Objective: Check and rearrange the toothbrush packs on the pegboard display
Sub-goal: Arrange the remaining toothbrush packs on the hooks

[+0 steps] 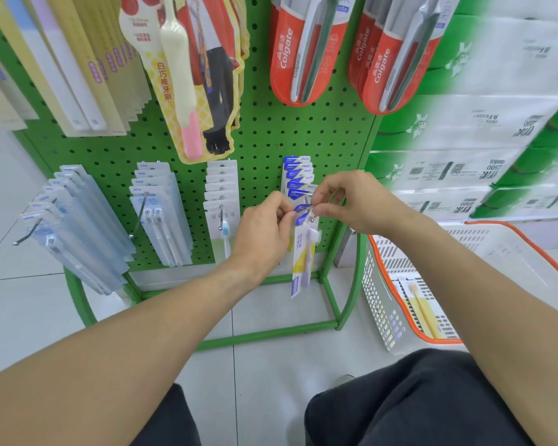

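Note:
A green pegboard [271, 136] carries hanging toothbrush packs. On its lower right hook hang several blue-topped packs [298, 175]. The front pack [302, 262], with a yellow and white card and a blue header, hangs down from that hook's tip. My left hand [264, 230] pinches its blue header from the left. My right hand [345, 201] pinches the same header from the right, at the hook's end. Other rows hold white-card packs [221, 191] and clear blue packs [158, 204].
Red Colgate packs [300, 49] and a tall cartoon-card toothbrush [187, 75] hang higher up. A white basket with an orange rim [387, 284] stands on the floor at right, holding a yellow toothbrush pack [421, 309]. Tissue cartons [484, 123] are stacked behind it. Bare hook ends stick out at left [26, 235].

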Action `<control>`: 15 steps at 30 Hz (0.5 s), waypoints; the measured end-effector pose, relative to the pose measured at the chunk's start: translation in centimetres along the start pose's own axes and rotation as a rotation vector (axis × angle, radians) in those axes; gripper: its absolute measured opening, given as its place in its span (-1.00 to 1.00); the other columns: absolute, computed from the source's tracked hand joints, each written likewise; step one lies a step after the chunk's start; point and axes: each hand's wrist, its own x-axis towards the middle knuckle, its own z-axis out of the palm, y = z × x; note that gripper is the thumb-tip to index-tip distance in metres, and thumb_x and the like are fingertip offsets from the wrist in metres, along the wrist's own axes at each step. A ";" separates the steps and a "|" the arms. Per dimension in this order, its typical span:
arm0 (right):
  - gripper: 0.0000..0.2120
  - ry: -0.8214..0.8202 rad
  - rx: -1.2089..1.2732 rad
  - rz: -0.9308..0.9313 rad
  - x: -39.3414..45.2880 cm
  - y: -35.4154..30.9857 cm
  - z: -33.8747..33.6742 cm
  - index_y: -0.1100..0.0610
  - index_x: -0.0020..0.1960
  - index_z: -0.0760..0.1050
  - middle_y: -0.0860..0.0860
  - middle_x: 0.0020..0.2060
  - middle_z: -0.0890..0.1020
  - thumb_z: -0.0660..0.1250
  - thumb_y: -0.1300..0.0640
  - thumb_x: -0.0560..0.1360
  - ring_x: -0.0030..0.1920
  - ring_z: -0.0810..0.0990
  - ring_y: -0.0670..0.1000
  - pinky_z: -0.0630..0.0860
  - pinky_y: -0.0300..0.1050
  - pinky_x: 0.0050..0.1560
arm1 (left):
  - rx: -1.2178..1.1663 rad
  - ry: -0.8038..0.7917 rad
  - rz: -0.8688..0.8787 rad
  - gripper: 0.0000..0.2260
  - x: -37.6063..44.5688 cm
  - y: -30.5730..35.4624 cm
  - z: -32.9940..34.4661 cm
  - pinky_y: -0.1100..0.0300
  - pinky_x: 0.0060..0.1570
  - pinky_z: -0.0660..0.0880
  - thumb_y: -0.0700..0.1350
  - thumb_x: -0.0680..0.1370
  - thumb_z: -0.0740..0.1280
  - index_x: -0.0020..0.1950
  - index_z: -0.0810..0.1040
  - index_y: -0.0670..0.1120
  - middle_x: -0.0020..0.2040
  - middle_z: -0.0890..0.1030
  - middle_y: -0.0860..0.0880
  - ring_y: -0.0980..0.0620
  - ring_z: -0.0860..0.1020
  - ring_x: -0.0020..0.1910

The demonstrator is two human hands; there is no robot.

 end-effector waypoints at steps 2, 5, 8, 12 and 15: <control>-0.85 0.011 0.017 0.014 0.0 0.0 0.1 -0.07 -0.18 0.59 -0.22 -0.28 0.63 0.55 0.08 0.46 -0.23 0.65 -0.01 0.44 -0.38 -0.26 | -0.014 -0.002 -0.010 -0.90 0.0 0.0 0.0 -0.06 -0.18 0.58 -0.21 0.62 0.33 -0.08 0.52 -0.07 -0.26 0.63 -0.01 -0.03 0.60 -0.26; -0.88 0.028 0.009 0.021 -0.1 -0.1 0.0 0.04 -0.17 0.64 -0.18 -0.29 0.65 0.56 0.06 0.45 -0.25 0.64 -0.01 0.42 -0.37 -0.28 | -0.035 0.003 -0.032 -0.91 -0.1 0.1 0.3 -0.04 -0.16 0.56 -0.24 0.62 0.31 -0.07 0.50 -0.10 -0.23 0.64 -0.06 -0.08 0.60 -0.22; -0.89 0.027 -0.029 0.007 -0.4 -0.2 -0.1 0.09 -0.14 0.68 -0.14 -0.26 0.63 0.56 0.07 0.44 -0.26 0.62 -0.02 0.43 -0.33 -0.24 | -0.042 0.034 -0.066 -0.89 -0.2 0.2 0.5 -0.01 -0.15 0.54 -0.24 0.62 0.32 -0.09 0.48 -0.10 -0.21 0.62 -0.09 -0.12 0.59 -0.17; -0.86 0.012 0.013 0.045 -0.6 0.3 0.1 0.07 -0.14 0.65 -0.10 -0.20 0.68 0.56 0.03 0.45 -0.26 0.63 -0.10 0.45 -0.36 -0.27 | -0.043 0.040 -0.092 -0.88 -0.4 -0.2 0.2 0.03 -0.14 0.55 -0.24 0.63 0.31 -0.07 0.46 -0.06 -0.16 0.62 -0.09 -0.10 0.60 -0.15; -0.81 -0.011 0.055 0.073 -0.6 0.6 0.0 0.08 -0.11 0.64 -0.09 -0.19 0.69 0.56 -0.02 0.44 -0.24 0.65 -0.08 0.48 -0.34 -0.23 | -0.055 0.051 -0.097 -0.91 -0.4 -0.3 -0.5 0.12 -0.19 0.49 -0.23 0.64 0.28 -0.03 0.45 -0.08 -0.19 0.62 -0.10 -0.04 0.57 -0.21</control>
